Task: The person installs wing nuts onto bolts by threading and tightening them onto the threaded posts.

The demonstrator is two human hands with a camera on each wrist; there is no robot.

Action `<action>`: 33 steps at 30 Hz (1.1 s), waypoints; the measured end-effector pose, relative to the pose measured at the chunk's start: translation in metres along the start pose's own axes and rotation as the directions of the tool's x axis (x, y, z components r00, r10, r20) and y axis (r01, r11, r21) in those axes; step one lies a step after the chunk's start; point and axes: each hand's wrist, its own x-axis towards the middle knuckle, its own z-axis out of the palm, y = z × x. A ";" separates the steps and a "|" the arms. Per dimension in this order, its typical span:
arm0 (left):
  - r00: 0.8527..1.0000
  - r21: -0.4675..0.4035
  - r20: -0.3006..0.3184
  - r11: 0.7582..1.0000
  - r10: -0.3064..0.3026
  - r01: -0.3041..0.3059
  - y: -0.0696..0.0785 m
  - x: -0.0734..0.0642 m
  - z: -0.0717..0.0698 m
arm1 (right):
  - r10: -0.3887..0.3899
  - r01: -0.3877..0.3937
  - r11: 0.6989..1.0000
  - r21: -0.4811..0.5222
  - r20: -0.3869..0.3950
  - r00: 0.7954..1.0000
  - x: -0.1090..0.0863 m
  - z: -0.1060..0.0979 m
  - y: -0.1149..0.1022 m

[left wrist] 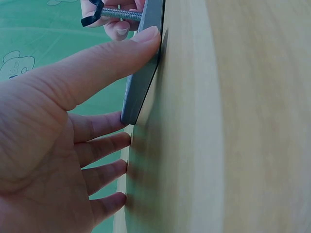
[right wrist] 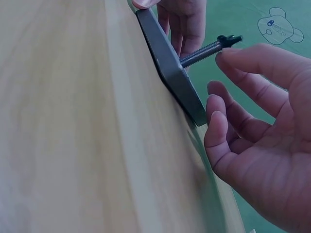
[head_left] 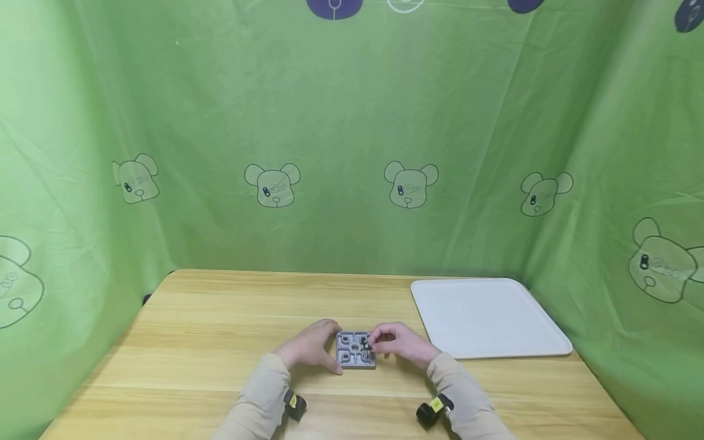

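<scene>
A square grey block [head_left: 345, 365] with round recesses and grooves lies flat on the wooden table. My left hand [head_left: 312, 347] grips its left side, the thumb on the near edge and the index finger at the far corner. Out of the block's right part stands a wing bolt [right wrist: 201, 53], with a black winged head and a long bare stretch of silver thread. My right hand [head_left: 404, 342] pinches the head between thumb and index finger, while its other fingers curl beside the block. The left wrist view also shows the bolt [left wrist: 121, 14], beyond the left thumb.
A white tray [head_left: 489, 318] lies on the table [head_left: 231, 305] at the back right. Green cloth [head_left: 341, 238] with bear-head prints encloses the back and both sides. Each wrist carries a small black camera.
</scene>
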 end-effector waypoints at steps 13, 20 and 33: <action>1.000 -0.005 0.002 1.000 -0.001 0.001 -0.001 0.001 0.001 | 0.019 -0.019 1.000 -0.020 -0.008 1.000 0.000 0.003 -0.003; 1.000 -0.003 0.001 1.000 0.001 -0.001 -0.001 0.001 0.001 | 0.013 -0.014 0.999 -0.040 -0.012 1.000 0.002 0.006 -0.001; 1.000 -0.005 0.003 1.000 0.001 -0.001 -0.002 0.001 0.002 | 0.020 -0.021 1.000 -0.021 -0.027 0.999 0.004 0.011 -0.001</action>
